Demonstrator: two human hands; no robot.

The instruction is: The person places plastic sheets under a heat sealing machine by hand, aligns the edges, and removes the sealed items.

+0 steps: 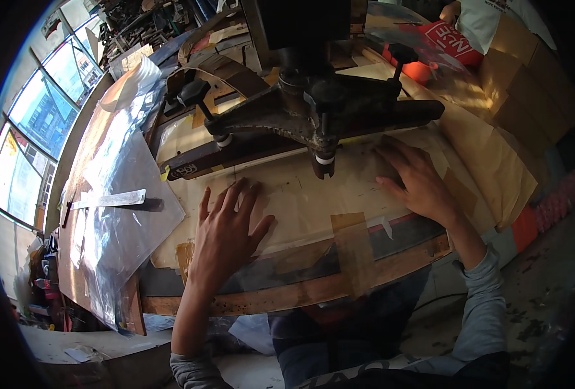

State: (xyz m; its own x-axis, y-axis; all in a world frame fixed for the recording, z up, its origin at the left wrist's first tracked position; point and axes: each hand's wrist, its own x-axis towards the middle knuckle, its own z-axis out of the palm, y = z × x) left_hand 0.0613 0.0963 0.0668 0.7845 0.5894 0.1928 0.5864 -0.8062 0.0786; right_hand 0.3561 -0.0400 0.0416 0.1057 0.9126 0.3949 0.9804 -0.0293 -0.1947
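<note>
My left hand (228, 230) lies flat, fingers spread, on a clear plastic sheet (300, 201) that covers the tan paper-lined work table (287, 295). My right hand (417, 178) also presses flat on that sheet, further right and back. Between the two hands, just behind them, the dark metal head of a press machine (313, 110) hangs over the table, its round foot (324, 163) close above the sheet. Strips of brown tape (352, 249) hold the paper near the front edge. Neither hand holds anything.
A stack of clear plastic bags (116, 214) lies to the left with a metal ruler (109, 199) on top. Cardboard boxes (527, 78) and a red container (446, 42) stand at the back right, beside another person's arm (453, 10). Windows (35, 123) line the left wall.
</note>
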